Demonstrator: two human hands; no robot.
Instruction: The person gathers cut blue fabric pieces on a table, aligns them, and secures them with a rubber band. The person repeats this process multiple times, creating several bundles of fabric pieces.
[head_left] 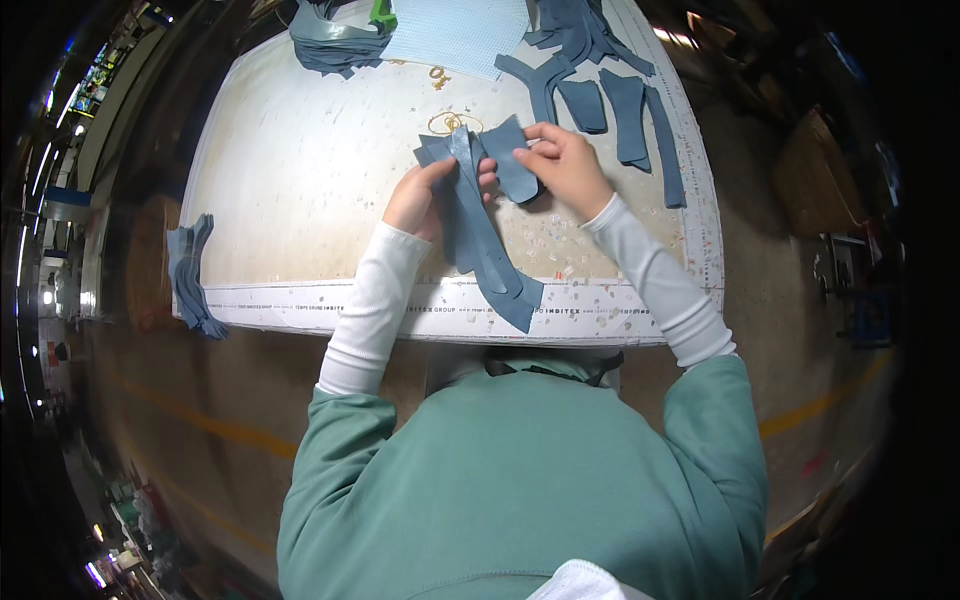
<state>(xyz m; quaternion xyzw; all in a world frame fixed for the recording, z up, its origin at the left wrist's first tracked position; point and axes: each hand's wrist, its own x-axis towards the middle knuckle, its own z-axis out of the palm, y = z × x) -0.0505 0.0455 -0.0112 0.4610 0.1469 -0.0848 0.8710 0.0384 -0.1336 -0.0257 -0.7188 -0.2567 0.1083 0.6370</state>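
Best to keep the long blue strips uncreased, the short blue piece handled by its edge; strips sit over the surface, near its front; my left fingers curl round them, thumb pressing; my right fingers pinch the short piece just beside, barely parted.

This looks like a workshop or factory floor where sheet material is worked. A broad worktable with a pale, marked top and white edging is littered with tiny pale scraps. Flat, blue-grey, leather-like cut pieces lie about it in repeated shapes, some in a thick layered stack. A painted yellow stripe crosses the bare brown floor.
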